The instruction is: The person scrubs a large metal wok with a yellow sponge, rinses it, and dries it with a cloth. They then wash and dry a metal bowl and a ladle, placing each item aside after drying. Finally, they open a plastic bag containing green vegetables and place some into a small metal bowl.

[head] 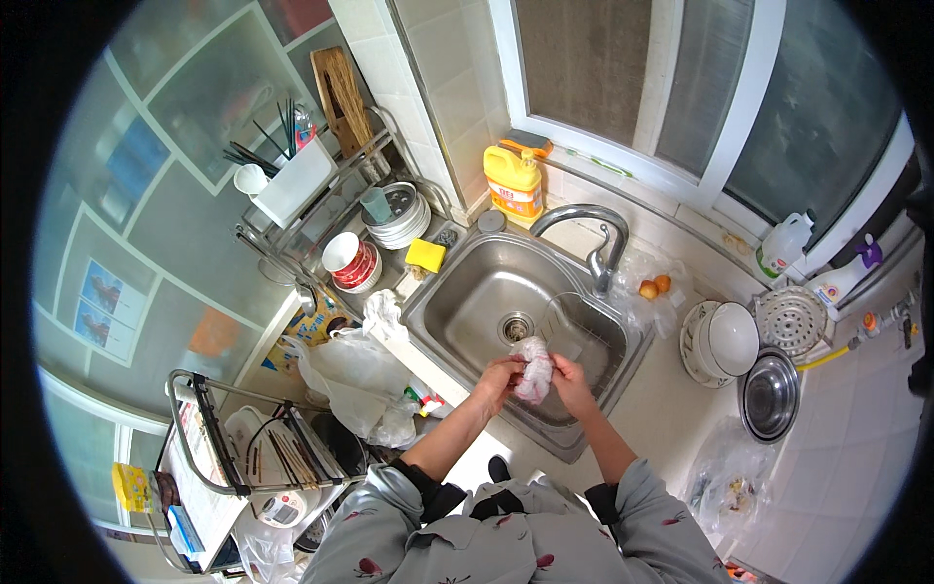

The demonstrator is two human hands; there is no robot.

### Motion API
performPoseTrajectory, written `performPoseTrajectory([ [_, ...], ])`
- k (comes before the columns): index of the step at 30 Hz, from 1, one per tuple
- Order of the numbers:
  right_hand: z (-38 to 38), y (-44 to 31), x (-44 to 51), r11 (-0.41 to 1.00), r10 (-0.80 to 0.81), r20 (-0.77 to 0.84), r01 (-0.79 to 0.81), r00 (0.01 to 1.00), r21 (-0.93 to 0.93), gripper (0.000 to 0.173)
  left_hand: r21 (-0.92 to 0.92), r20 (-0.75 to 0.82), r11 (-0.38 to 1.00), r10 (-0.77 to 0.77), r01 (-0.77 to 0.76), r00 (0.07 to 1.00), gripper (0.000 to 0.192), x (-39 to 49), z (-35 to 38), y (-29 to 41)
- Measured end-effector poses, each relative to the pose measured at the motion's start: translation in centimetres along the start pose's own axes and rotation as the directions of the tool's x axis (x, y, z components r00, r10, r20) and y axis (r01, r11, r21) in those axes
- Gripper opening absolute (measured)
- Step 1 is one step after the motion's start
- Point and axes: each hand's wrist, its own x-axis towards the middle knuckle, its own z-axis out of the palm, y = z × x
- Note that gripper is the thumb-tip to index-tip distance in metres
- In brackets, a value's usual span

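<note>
A crumpled white cloth with pinkish edges (535, 371) is held between both hands over the front part of a stainless steel sink (467, 292). My left hand (499, 381) grips the cloth's left side, and my right hand (570, 381) pinches its right side. Beneath them, a wire rack (595, 343) lies in the right part of the basin, beside the drain strainer (516, 328). The chrome faucet (609, 248) arches over the sink's back edge; whether water runs cannot be told. A yellow sponge (425, 255) rests left of the sink.
Stacked plates (401, 228) and red-and-white bowls (355, 269) stand at the left. A yellow detergent jug (513, 182) is behind the sink. White bowls (732, 339), a steel basin (769, 394) and plastic bags (730, 474) occupy the right counter. A wire shelf (241, 438) stands front left.
</note>
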Motion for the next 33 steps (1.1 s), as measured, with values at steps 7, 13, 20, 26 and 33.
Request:
performPoseTrajectory([
  [7,-0.4,-0.8,1.1,0.858,0.072,-0.086,-0.018,0.994,0.513,0.028,0.292,0.148,0.83,0.451,-0.475,0.88,0.035,-0.8,2.9,0.9],
  [13,-1.6,-2.4,1.3,0.663,0.145,-0.147,0.014,0.979,0.748,0.031,0.67,0.272,0.371,0.684,-0.644,0.677,0.024,-0.4,4.0,2.1],
  [20,-4.6,-4.7,0.8,0.547,0.173,-0.172,0.051,0.97,0.836,0.04,0.619,0.318,0.359,0.699,-0.698,0.641,0.016,1.1,4.7,2.6],
  [26,-3.7,-7.7,1.1,0.925,-0.135,-0.162,0.183,0.977,0.334,0.043,0.539,0.349,0.393,0.701,-0.746,0.622,0.014,0.9,7.3,5.8],
  [33,-1.6,-10.9,4.1,0.882,-0.414,-0.135,0.36,0.9,-0.303,0.026,0.451,0.417,0.202,0.813,-0.87,0.405,0.017,-3.3,11.0,11.4],
])
